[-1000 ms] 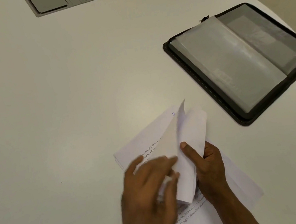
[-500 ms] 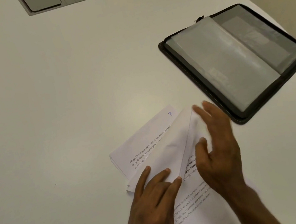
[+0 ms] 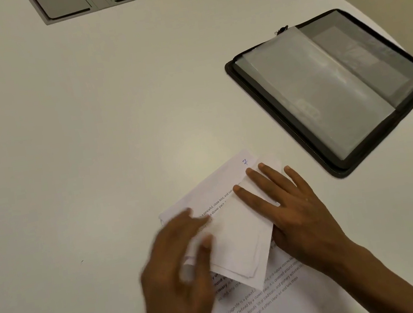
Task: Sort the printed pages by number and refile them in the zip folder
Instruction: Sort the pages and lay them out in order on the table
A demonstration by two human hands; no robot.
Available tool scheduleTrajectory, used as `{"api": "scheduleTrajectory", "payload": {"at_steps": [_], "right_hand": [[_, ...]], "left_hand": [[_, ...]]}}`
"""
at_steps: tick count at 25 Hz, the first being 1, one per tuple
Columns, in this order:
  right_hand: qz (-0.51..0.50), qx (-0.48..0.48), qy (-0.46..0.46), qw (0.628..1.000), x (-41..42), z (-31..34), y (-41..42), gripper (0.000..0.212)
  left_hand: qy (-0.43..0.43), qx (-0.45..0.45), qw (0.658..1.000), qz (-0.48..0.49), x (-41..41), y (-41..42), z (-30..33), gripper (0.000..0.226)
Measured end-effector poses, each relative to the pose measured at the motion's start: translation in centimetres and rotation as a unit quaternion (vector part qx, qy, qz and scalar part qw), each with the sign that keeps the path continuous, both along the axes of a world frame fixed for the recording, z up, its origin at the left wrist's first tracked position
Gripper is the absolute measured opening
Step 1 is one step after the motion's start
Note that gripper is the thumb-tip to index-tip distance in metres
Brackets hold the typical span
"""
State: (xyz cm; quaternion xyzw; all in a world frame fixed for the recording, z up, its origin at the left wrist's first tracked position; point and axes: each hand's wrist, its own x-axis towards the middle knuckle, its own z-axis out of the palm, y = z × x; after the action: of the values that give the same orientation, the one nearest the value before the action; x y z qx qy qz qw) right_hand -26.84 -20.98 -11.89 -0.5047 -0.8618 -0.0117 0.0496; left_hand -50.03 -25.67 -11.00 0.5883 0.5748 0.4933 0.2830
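Right hand (image 3: 293, 213) lies flat, fingers straight, pressing the folded-over white printed pages (image 3: 238, 234) on the white surface (image 3: 65, 150). Left hand (image 3: 178, 262), blurred, fingers loose, touches their left edge. Open black zip folder (image 3: 334, 89) lies well apart, up-right, nearer the right hand.

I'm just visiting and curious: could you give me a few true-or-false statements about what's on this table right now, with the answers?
1. The zip folder lies open on the table. True.
2. The right hand holds a pen. False: its fingers lie flat on the folded-over sheets.
3. A handwritten 7 marks a corner of the printed page. True.
4. The pages are stacked inside the folder. False: they lie on the table, apart from it.
5. The left hand rests on the folder. False: it is at the pages.
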Motion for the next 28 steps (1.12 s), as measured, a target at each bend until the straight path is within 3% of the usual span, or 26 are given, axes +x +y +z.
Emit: {"api": "scheduleTrajectory", "payload": {"at_steps": [2,4,6,10,13,17,20,24,28], "right_hand": [[-0.019,0.003,0.048,0.999,-0.3,-0.6,-0.3,0.089],[-0.041,0.007,0.096,0.995,-0.8,-1.5,-0.8,0.076],[-0.062,0.014,0.127,0.99,-1.4,-2.5,-1.4,0.069],[-0.081,0.038,0.154,0.984,-1.7,-3.7,-1.9,0.074],[-0.08,0.056,0.149,0.984,-1.6,-3.9,-2.0,0.085],[-0.071,0.1,0.137,0.983,-1.4,-3.8,-2.2,0.083],[-0.083,0.118,0.145,0.979,-1.4,-3.8,-2.2,0.083],[-0.099,0.149,0.163,0.97,-1.3,-3.8,-2.1,0.072],[-0.099,0.159,0.17,0.968,-1.2,-3.8,-2.1,0.078]], "left_hand": [[0.111,-0.09,0.987,0.07,-2.3,2.7,-0.1,0.031],[0.25,-0.171,0.952,0.051,-3.7,4.7,-0.9,0.045],[0.3,-0.206,0.931,0.014,-3.8,5.3,-1.5,0.053],[0.268,-0.199,0.943,0.016,-3.4,5.6,-1.0,0.045],[0.159,-0.189,0.969,0.026,-3.2,5.6,0.4,0.031],[0.116,-0.122,0.986,0.024,-2.0,4.4,2.3,0.029],[0.15,-0.031,0.988,0.032,-0.8,2.9,2.6,0.026],[0.311,0.149,0.939,0.004,0.2,0.7,1.4,0.021],[0.351,0.209,0.912,-0.031,0.2,-0.8,0.3,0.019]]}}
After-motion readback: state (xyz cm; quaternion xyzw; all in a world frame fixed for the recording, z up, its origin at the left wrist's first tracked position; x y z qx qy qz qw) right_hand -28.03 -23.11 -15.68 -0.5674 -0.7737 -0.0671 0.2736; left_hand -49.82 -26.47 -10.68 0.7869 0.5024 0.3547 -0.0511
